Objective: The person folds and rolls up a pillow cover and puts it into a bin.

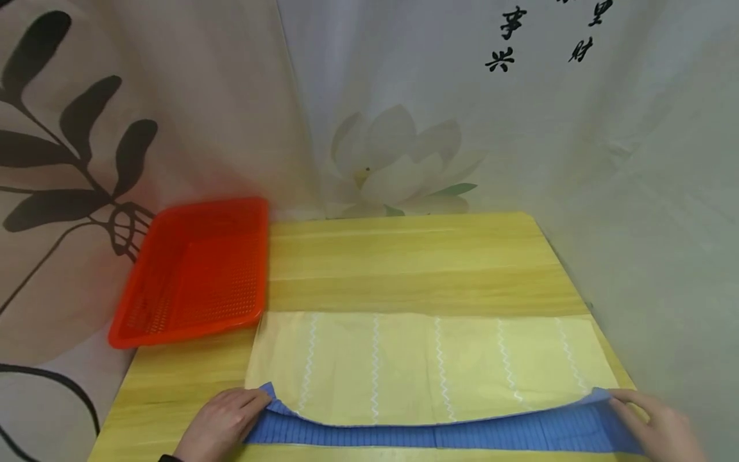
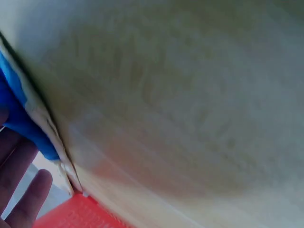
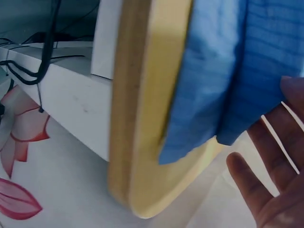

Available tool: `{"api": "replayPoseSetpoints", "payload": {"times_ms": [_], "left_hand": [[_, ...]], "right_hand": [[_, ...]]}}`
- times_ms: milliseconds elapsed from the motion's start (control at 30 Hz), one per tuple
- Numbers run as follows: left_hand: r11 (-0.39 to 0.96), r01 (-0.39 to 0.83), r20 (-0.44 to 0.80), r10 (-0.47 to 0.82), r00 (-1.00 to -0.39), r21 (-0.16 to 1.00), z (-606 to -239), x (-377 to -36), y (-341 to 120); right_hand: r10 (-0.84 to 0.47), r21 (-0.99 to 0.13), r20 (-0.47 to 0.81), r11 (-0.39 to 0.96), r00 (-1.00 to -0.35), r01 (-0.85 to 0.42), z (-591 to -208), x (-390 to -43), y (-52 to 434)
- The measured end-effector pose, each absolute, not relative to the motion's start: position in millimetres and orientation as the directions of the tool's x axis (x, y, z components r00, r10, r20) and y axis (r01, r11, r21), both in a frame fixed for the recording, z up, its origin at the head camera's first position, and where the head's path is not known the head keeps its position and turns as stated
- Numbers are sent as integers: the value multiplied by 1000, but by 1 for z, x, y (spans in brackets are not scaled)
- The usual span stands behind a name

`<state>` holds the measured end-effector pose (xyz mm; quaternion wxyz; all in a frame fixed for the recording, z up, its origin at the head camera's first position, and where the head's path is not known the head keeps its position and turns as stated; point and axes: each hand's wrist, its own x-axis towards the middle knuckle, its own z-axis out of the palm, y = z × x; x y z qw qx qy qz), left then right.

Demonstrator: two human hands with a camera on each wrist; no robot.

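Note:
A wide cloth lies across the front of the table, its pale yellow face (image 1: 407, 366) marked with white zigzag lines. Along its near side runs a blue striped part (image 1: 375, 436) with a sagging upper edge. My left hand (image 1: 222, 420) pinches the blue part's left corner. At the opposite corner, my right hand (image 1: 658, 427) pinches the same blue edge. In the left wrist view, blue fabric (image 2: 23, 118) sits by the fingers next to a cream cloth edge. Two blue layers (image 3: 204, 80) hang beside the right hand (image 3: 280, 171) in the right wrist view.
A red plastic basket (image 1: 262, 256) stands at the table's back left, overhanging the left edge. The wooden table (image 1: 404, 263) has rounded corners. Printed curtains (image 1: 577, 160) surround it. Black cables (image 1: 69, 382) hang at the left.

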<state>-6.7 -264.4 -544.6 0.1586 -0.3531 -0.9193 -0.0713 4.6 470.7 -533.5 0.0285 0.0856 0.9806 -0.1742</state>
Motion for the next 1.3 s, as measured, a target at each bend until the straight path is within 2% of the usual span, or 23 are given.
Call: {"api": "replayPoseSetpoints", "payload": {"times_ms": [233,367,567,733,833,1000,1133,1300], "left_hand": [[767,641,269,612,-744,25,-548,-5,-261],[756,654,283,625,-727,11,-549,-7,-260],[749,661,335,615,-714,34,-545,-9,-262],[746,665,425,595,-682,23,-530,-8,-260],[736,677,457,600,-657,8,-521,-6,-255],[701,713,433,634,-641,29,-523,-3,-253],[688,723,373,657,-655,59,-536,-1,-257],[718,692,316,641,-700,75,-549,-1,-262]], "right_hand": [[48,-315,-152,944,-987,95,-543,3,470],[24,-320,-88,946,-996,51,-547,3,470],[138,-350,57,930,-989,109,-546,9,473],[276,-382,55,894,-960,235,-534,13,473],[317,-385,90,885,-944,261,-528,17,471],[238,-364,170,917,-956,164,-528,25,477],[170,-381,124,918,-978,111,-537,28,486],[163,-394,86,912,-983,117,-545,28,492]]}}
